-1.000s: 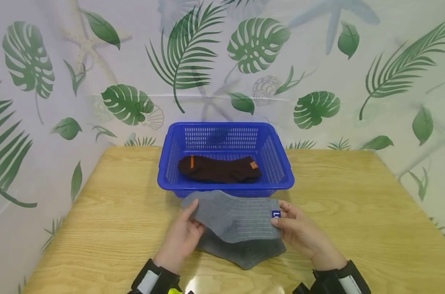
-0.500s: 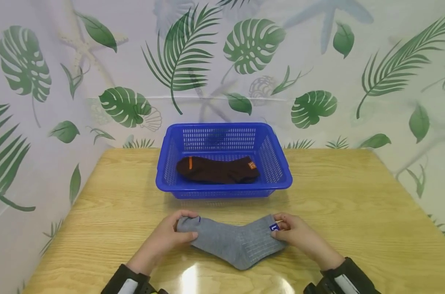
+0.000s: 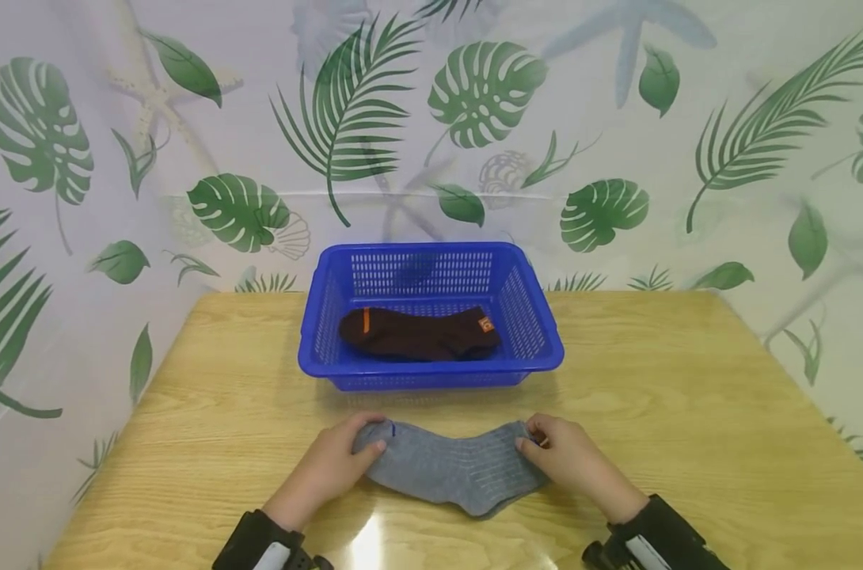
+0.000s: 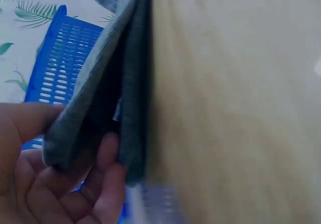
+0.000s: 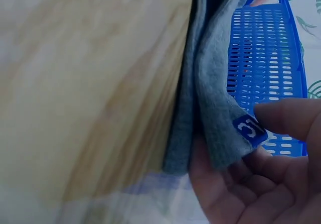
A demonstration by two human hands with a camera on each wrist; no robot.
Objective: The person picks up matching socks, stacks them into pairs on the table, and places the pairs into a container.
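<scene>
A light grey sock point(image 3: 431, 463) stretches sideways between my two hands, close over a second grey sock point(image 4: 134, 93) that lies beneath it on the table. At the toe end, my left hand point(image 3: 339, 459) pinches the upper sock, thumb on top and fingers underneath. The cuff end is pinched by my right hand point(image 3: 565, 455), whose thumb is beside the blue label point(image 5: 250, 130) in the right wrist view. Both wrist views show a gap between the two layers at the ends, with some fingers inside it. From the head, the upper sock covers most of the lower one.
Behind the socks stands a blue plastic basket point(image 3: 431, 369) with perforated walls. Inside it lie dark brown socks point(image 3: 420, 332) with orange marks. The wooden table point(image 3: 688, 412) reaches back to a leaf-patterned cloth point(image 3: 374, 103) at the back and sides.
The upper grey sock has come down and toward me, from in front of the basket to over the lower sock. My left hand has shifted its hold around the toe. The brown socks stay put.
</scene>
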